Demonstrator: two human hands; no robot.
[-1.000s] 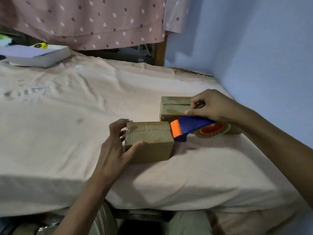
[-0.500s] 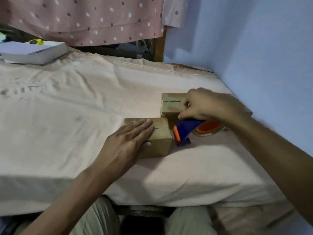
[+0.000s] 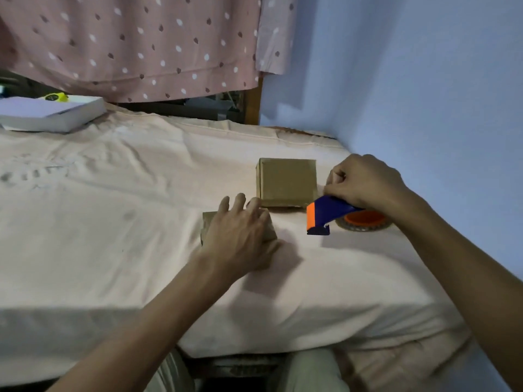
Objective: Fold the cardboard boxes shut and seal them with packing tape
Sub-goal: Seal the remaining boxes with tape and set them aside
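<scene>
While the left hand (image 3: 240,233) lies flat on the near box (image 3: 209,224) on the bed (image 3: 113,222), the right hand (image 3: 365,182) grips the tape dispenser (image 3: 325,215) just right of it; 1 far box (image 3: 285,182) sits behind.

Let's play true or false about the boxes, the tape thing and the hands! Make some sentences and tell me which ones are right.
1. The left hand rests on the near box. True.
2. The right hand holds scissors. False: it grips the tape dispenser.
3. The far box is open. False: its flaps are shut.
4. The dispenser touches the near box. False: they are apart.
5. A white box lies far left on the bed. True.
</scene>
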